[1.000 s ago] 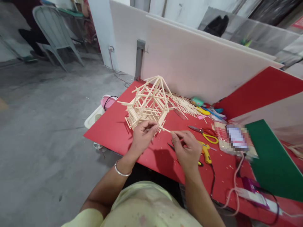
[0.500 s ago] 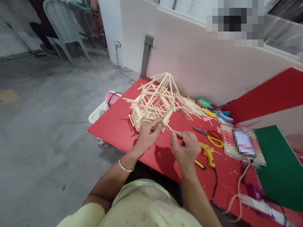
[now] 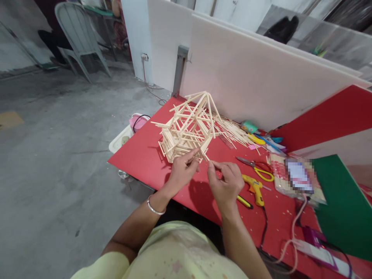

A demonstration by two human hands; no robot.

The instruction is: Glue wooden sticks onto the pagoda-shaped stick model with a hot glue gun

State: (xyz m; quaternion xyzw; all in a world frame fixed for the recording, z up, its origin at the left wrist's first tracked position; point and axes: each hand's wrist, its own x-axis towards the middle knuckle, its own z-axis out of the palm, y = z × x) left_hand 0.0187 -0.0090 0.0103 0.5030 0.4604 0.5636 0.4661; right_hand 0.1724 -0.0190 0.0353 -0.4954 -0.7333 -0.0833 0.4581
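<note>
Stick structure (image 3: 186,133) up on the red table (image 3: 130,153), open lattice, peaked top, sitting at 12 o'clock from the L hand (image 3: 183,170). And here's the R hand (image 3: 226,181), approx 3 o'clock of the L: thumb & forefinger pinched tight on the near end of a thin stick (image 3: 205,156), other fingers curled in. Stick's far end reaches the structure's lower edge, 5 o'clock side; can't tell if it's joined. L hand part-open, forefinger stretched to that same edge, thumb apart below; can't tell if it grips anything. Silver bangle (image 3: 156,206) on the L wrist.

Over to the R hand's neighbours: yellow glue gun (image 3: 256,190) just past 3 o'clock, scissors (image 3: 258,170) at 2, yellow cutter (image 3: 245,202) between 4 & 5, v. near. Loose sticks (image 3: 232,130), a whole heap, at 3 o'clock from the structure. Green board (image 3: 345,205) far over, also R hand's 3-ish. Pale chair (image 3: 75,29) in the b/g, structure's 10 o'clock.
</note>
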